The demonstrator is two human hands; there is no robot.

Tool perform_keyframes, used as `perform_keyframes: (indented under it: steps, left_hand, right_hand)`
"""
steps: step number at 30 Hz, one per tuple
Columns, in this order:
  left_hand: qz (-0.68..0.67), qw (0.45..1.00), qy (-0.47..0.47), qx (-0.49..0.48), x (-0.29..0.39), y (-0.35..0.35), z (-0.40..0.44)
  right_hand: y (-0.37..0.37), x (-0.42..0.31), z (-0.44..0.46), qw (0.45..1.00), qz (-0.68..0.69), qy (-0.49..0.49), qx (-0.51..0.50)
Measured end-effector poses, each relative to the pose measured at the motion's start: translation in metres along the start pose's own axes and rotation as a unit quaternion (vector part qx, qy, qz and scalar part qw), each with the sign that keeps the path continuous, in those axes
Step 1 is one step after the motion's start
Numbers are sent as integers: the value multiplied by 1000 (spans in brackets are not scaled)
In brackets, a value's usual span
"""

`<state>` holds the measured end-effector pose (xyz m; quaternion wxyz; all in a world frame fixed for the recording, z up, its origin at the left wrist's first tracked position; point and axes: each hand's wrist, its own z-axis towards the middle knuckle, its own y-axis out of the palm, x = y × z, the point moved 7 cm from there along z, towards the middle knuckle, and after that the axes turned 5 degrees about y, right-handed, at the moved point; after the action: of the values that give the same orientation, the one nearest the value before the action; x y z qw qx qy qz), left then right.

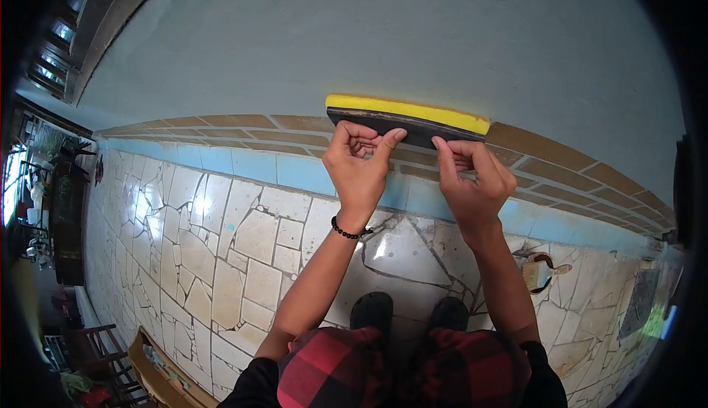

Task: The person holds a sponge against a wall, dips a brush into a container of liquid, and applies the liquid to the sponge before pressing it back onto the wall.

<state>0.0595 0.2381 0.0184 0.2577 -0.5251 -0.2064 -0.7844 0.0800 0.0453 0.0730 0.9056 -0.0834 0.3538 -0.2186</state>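
A sponge float with a yellow foam face and a black backing board lies against the grey wall, just above a painted brick-pattern band. My left hand grips the lower edge of the board left of its middle, thumb on the near side and fingers curled. Toward the board's right end, my right hand pinches the same edge in a similar way. The hidden fingertips are behind or under the board. A black bead bracelet circles my left wrist.
Light blue tiles run along the wall's foot above a stone-pattern floor. An open container with a brush in or on it stands on the floor at right. A cardboard box and wooden chair are at lower left.
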Motion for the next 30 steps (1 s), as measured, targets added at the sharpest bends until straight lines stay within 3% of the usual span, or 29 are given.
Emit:
perform_keyframes:
  steps: [19,25,30]
  left_hand:
    - [22,999,28,15,-2,6,8]
    - [-17,999,2,-32,-11,-3,11]
    - [64,998,27,2,-4,-20,14]
  right_hand:
    - [9,15,3,1000,0,18,17]
    - [6,10,2,1000,-12,17,-4]
    - [3,8,0,1000,-10,13,-2]
